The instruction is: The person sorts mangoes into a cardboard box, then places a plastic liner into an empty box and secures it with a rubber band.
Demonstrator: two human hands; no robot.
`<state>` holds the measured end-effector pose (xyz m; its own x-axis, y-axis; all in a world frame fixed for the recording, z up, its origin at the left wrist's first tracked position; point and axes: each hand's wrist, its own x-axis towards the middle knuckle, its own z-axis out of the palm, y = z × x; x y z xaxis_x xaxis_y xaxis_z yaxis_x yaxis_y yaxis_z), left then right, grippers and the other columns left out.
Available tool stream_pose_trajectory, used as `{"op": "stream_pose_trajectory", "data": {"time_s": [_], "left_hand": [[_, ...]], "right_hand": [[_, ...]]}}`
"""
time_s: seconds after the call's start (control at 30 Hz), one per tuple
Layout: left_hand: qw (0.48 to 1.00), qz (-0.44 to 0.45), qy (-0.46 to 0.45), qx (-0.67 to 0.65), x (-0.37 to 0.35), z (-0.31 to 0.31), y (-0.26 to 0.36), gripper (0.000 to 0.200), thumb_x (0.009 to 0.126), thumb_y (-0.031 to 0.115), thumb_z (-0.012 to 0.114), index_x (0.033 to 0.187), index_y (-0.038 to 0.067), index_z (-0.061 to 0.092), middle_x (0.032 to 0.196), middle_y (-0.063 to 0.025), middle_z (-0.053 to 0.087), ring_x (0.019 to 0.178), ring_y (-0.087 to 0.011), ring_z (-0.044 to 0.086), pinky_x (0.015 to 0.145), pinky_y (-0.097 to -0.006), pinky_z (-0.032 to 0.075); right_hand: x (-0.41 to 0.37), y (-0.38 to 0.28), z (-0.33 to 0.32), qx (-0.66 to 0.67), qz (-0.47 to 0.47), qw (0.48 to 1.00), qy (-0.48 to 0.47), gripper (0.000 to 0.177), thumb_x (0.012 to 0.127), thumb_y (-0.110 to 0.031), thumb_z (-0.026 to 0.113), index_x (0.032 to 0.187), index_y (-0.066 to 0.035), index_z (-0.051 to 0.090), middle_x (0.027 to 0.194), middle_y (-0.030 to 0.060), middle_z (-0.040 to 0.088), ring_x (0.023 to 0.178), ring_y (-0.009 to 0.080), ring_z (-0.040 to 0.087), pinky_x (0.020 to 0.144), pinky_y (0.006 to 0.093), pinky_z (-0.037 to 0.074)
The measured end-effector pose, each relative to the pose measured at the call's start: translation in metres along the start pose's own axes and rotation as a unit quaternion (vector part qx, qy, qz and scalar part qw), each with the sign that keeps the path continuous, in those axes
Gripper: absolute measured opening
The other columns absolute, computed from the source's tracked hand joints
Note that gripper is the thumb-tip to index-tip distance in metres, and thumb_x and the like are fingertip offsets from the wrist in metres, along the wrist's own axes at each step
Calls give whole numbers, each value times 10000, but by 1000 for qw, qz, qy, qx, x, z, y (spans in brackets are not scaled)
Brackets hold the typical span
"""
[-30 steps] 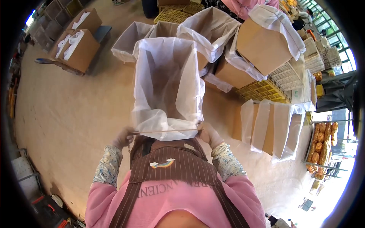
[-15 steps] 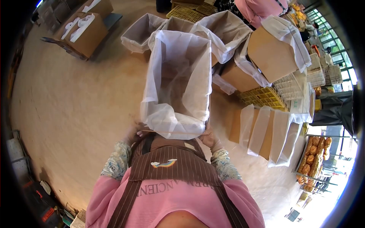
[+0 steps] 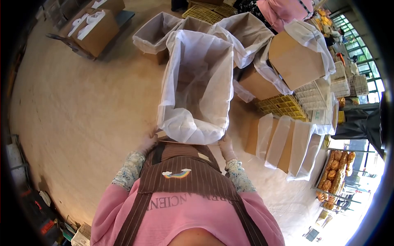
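Note:
A tall cardboard box with a white translucent liner [image 3: 196, 82] stands in front of my body, its top open and the liner folded over the rim. My left hand [image 3: 150, 140] is at the near left corner of this box, its fingers curled in against the edge. At the near right corner, my right hand [image 3: 226, 146] has its fingers bent against the box side. The liner and box partly hide the fingertips of both hands. Inside the box, the liner hangs loosely down the walls.
Other lined boxes [image 3: 244, 37] stand behind and to the right, near yellow crates [image 3: 283, 105]. Several lined boxes [image 3: 289, 143] lean in a row at right. A cart with boxes [image 3: 96, 37] is at upper left. Another person [image 3: 283, 12] bends at the top. Filled net bags [image 3: 334, 174] stand far right.
The lined box has shifted slightly right and away from my body. Both hands have moved a little upward with it, and my right hand's fingers now lie closer to the box side.

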<state>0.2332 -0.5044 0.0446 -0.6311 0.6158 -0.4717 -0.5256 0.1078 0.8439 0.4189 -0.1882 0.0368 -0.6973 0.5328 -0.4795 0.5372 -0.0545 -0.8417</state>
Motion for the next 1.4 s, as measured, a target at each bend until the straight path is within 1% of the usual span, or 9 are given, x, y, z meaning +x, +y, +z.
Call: {"op": "stream_pose_trajectory", "data": {"time_s": [0.23,0.3,0.43,0.67,0.83,1.13,1.23,1.33,1.4], "left_hand": [[958,96,37,268,-7,11,31,332,764,51,520,1095,50,548,816,-69,608,655,-124,534,601,-268,434],[939,58,30,336,-8,13,38,347,731,62,570,1078,54,555,813,-104,606,647,-132,532,606,-273,434],[895,191,62,399,2,2,17,221,704,103,640,907,55,565,640,-89,544,558,-141,509,514,-289,403],[988,-57,142,-8,15,9,1,194,800,225,574,827,34,591,551,-57,531,448,-168,503,453,-327,407],[975,-110,193,23,4,29,52,278,791,307,593,716,42,554,478,-16,448,371,-113,412,351,-265,305],[972,-118,174,-103,5,33,37,383,818,368,570,576,84,488,432,2,384,314,-124,351,311,-264,279],[965,-140,191,-109,5,35,30,353,844,354,541,612,90,503,422,5,372,318,-118,354,316,-264,289],[968,-105,159,-163,10,23,2,304,875,335,498,700,89,532,476,-7,434,343,-100,366,336,-252,309],[964,-63,124,-228,9,17,-14,278,889,323,473,769,85,552,536,-20,501,362,-88,374,350,-245,323]], "right_hand": [[-14,-42,1,-204,66,977,-22,363,748,-37,475,1107,17,480,820,118,594,696,194,576,612,312,471],[-4,-13,0,-326,-72,943,-3,320,758,-88,493,1065,7,486,761,205,587,694,301,595,627,389,479],[5,2,-4,-374,-117,920,-13,590,765,-86,475,1313,-42,264,975,307,548,942,452,514,768,480,438],[11,-58,-5,-182,-50,981,-50,470,755,-71,583,1197,10,446,1045,227,576,951,348,572,808,375,457],[21,-59,-18,-39,82,989,-116,431,750,-6,574,1171,7,486,1070,137,583,981,260,565,835,361,464],[7,-51,-37,423,152,847,-284,481,813,-95,550,1251,-22,365,1212,129,487,1065,267,519,928,432,416],[24,-34,-51,441,224,839,-224,445,829,-142,548,1230,-27,393,1177,121,515,1037,274,532,922,435,415],[30,-78,-53,199,288,932,99,404,844,-163,545,1205,-25,427,1110,106,556,965,237,553,870,388,436],[26,-104,-49,19,-52,978,203,366,872,-167,514,1209,-41,451,1025,120,599,926,243,573,784,333,467]]}}
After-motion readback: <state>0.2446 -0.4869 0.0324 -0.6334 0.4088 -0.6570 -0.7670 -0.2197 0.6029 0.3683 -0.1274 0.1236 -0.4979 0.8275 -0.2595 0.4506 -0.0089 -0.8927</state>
